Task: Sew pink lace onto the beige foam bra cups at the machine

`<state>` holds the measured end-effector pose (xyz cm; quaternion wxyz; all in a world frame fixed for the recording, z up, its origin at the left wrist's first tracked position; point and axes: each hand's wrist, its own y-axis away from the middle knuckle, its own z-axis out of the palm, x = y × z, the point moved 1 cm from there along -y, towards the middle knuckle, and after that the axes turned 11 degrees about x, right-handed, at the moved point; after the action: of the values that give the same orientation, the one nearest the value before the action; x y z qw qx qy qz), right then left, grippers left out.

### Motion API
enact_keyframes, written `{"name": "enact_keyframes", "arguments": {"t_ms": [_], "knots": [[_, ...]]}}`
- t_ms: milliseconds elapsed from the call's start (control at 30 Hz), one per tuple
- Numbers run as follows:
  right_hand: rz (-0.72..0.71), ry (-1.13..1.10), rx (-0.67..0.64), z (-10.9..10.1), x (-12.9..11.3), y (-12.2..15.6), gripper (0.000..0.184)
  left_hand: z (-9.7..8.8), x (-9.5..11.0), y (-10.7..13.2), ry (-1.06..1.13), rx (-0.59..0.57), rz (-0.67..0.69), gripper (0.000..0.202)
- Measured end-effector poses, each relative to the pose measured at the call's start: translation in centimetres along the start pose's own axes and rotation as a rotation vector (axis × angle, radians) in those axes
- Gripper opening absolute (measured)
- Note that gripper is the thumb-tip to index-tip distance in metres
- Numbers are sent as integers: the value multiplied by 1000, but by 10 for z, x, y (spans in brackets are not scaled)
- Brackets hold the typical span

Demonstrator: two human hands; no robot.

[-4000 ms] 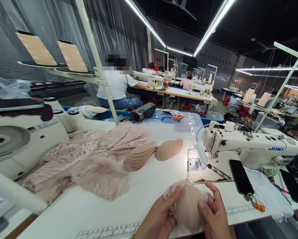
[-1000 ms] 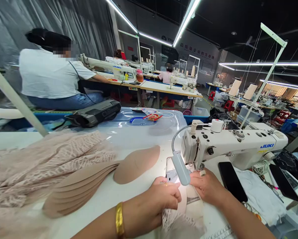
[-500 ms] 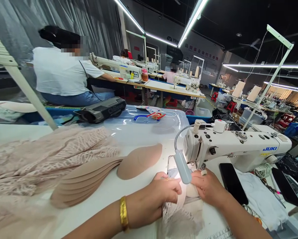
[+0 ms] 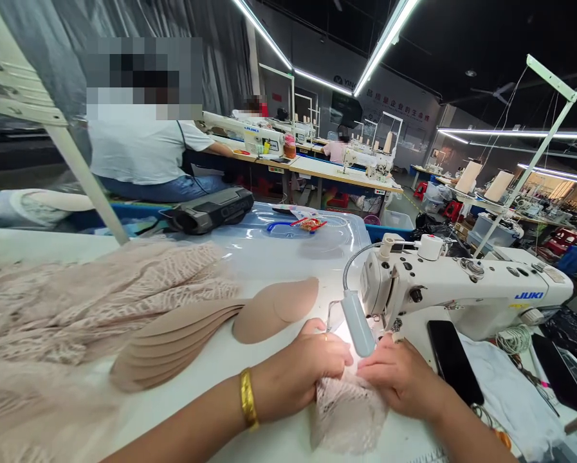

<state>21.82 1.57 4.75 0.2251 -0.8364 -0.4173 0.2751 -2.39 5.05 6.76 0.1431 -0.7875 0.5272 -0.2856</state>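
A piece of beige lace fabric point(image 4: 350, 411) hangs below my hands at the front of the white sewing machine point(image 4: 466, 283). My left hand point(image 4: 312, 360), with a gold bracelet at the wrist, is closed on the lace's left side, fingers curled. On the right side my right hand point(image 4: 401, 373) is closed too, its fingers pressed together on the fabric near the needle area. A small grey lamp point(image 4: 357, 325) shines down between the hands and hides the needle and part of the stitching spot.
Left of my hands lie a fanned stack of beige pads point(image 4: 172, 350), a single pad point(image 4: 276, 312) and heaped lace point(image 4: 100, 289). A black phone point(image 4: 455, 363) and white cloth point(image 4: 510, 392) lie right. Behind are a translucent bin lid point(image 4: 317, 247) and a seated co-worker point(image 4: 138, 148).
The lace has been spread over the pale piece that showed between my hands. My right hand has drawn closer to the left. The view has shifted slightly left.
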Motion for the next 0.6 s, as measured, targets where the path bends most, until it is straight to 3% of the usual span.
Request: {"name": "enact_keyframes", "arguments": {"t_ms": [200, 367, 600], "knots": [[-7, -87, -160, -10, -17, -6, 29, 4, 0, -2, -83, -20, 129, 32], [8, -82, -144, -9, -12, -5, 31, 5, -2, -4, -128, 13, 141, 31], [7, -6, -21, -1, 0, 3, 29, 20, -15, -1, -182, 102, 149, 27]]}}
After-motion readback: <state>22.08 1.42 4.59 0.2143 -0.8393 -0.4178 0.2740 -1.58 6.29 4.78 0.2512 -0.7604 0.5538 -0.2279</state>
